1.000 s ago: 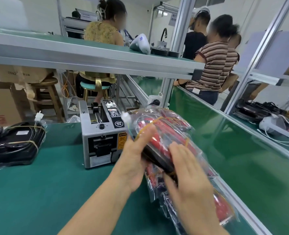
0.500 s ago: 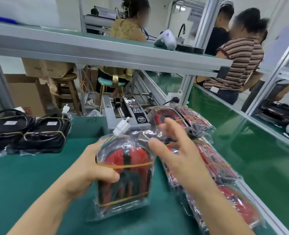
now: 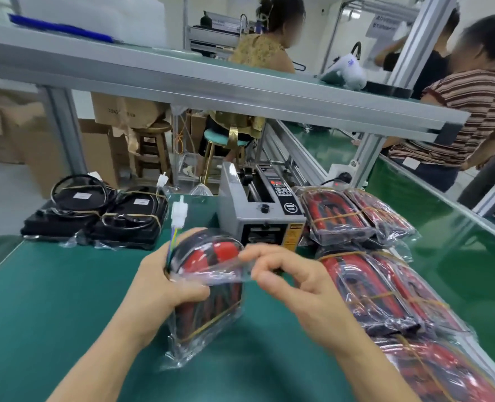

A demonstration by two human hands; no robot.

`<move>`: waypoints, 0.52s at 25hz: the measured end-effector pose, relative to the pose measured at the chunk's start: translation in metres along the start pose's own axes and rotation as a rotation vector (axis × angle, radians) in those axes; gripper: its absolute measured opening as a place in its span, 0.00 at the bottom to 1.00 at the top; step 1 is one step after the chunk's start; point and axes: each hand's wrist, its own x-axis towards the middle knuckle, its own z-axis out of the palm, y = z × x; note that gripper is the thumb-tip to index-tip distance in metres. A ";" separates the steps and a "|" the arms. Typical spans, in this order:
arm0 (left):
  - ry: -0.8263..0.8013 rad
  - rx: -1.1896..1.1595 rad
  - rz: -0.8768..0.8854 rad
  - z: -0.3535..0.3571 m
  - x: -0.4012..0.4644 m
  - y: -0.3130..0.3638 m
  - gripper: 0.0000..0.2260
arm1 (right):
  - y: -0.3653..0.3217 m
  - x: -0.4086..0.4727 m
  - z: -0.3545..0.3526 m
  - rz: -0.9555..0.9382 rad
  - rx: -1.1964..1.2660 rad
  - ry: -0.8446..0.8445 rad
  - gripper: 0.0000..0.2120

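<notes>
The left grip [image 3: 165,291] clamps round the bagged red part [image 3: 211,310], standing it on end at centre frame on the green surface [image 3: 52,300], with the white connector [image 3: 179,211] poking out on top. The right grip [image 3: 301,288] pinches the bag's loose flap [image 3: 220,272] and draws it across, probably to fold it shut. That explains the tape dispenser [image 3: 260,219] just behind and the bagged pile [image 3: 379,297] at lower right.

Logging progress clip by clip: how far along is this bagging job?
Done: the red unit, rubber-banded, sits inside its clear bag. In hand: left hand grips it; right hand pinches the bag flap. Left: flap looks untaped, tape dispenser stands behind; more red packs lie alongside.
</notes>
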 end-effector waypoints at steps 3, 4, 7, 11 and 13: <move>-0.081 0.027 -0.002 -0.004 0.000 -0.001 0.27 | 0.004 -0.003 0.000 -0.012 -0.252 -0.085 0.06; -0.102 0.035 -0.007 -0.004 0.000 0.000 0.27 | 0.004 -0.001 0.003 -0.046 -0.345 -0.071 0.09; -0.206 0.045 -0.018 -0.013 0.002 0.004 0.25 | 0.001 0.009 0.018 -0.080 -0.513 0.041 0.12; -0.194 -0.028 -0.088 -0.013 0.005 0.007 0.16 | 0.003 0.015 0.035 -0.043 -0.769 0.127 0.14; -0.145 0.002 -0.051 -0.010 -0.001 0.008 0.19 | 0.002 0.013 0.040 0.011 -0.762 0.196 0.18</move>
